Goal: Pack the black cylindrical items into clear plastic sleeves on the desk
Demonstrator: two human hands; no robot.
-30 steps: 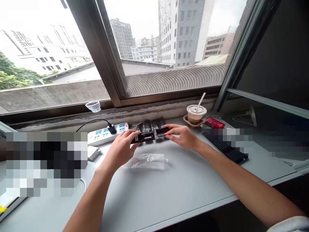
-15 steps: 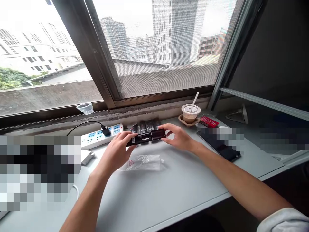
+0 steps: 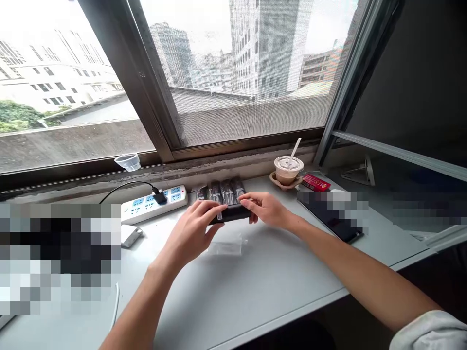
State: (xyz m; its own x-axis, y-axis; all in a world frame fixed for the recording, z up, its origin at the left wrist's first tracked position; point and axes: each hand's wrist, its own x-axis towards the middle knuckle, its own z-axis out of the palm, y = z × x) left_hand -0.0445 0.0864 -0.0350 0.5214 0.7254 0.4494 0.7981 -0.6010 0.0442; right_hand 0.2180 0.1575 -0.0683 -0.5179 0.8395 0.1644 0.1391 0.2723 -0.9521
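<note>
The fingers of the left hand point(image 3: 188, 231) grip one end of a black bar point(image 3: 236, 213), thumb on the near side, the others along the top. The fingers of the right hand point(image 3: 269, 210) close on the bar's other end, thumb and forefinger at its top edge, the rest curled lower down. So the bar lies between the two sets of fingers, slightly aslant — a small pale label point(image 3: 219, 215) shows by the left fingertips.

Just beyond the fingers, four dark packs point(image 3: 228, 191) in clear wrapping lie side by side on the bench point(image 3: 255, 291). On the near side of the fingers, a clear bag point(image 3: 229, 247) lies flat, partly hidden by the left hand.

Left of the fingers and a little beyond them sits a white power strip point(image 3: 146, 208) with a black plug point(image 3: 159, 196) in it; nearer is a pale adapter point(image 3: 130, 235). Farther left, a patch is blurred out.

Right of the fingers and beyond stands a lidded cup point(image 3: 288, 170) with a straw point(image 3: 295, 149), in a brown holder point(image 3: 280, 182). Past it lie a red box point(image 3: 315, 183) and — nearer the right forearm — a black slab point(image 3: 328, 216), partly blurred. Farthest beyond the fingers, a clear tub point(image 3: 128, 162) sits by the window point(image 3: 241, 116).
</note>
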